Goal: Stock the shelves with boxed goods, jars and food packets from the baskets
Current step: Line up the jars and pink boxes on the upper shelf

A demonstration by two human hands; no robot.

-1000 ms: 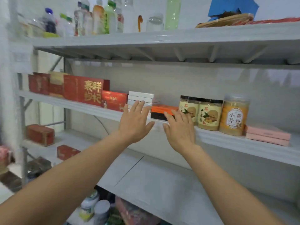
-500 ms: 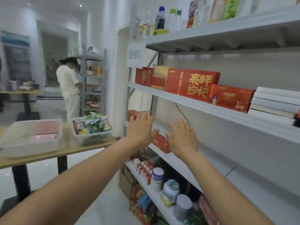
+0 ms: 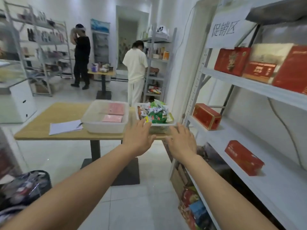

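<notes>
Grey metal shelving rack (image 3: 245, 82) on the right, boards running from the near right away toward the room. Red cardboard cartons stand on the upper board, and one long red carton (image 3: 206, 116) lies on the board below. A second ago both hands were flat at the middle board, beside an orange box and jars. Since then the view has swung left to the light wooden table (image 3: 49, 117). Judged: that item is shelved and this is the trip back for the next load.

Two baskets sit side by side on the table, long axes pointing away from the person, short ends nearest.
- Translucent plastic tub (image 3: 99, 128): left one, nearly emptied, with flat pink boxes (image 3: 116, 109) lying in it.
- White slotted plastic basket (image 3: 160, 129): right one, at the table end next to the rack, heaped with green and mixed food packets (image 3: 157, 113).

Left hand (image 3: 137, 140): palm down, fingers spread, holding nothing, fingertips over the slotted basket's near rim. Cannot tell if touching.

Right hand (image 3: 181, 143): palm down, fingers spread, also holding nothing, just by that basket's near right corner.
</notes>
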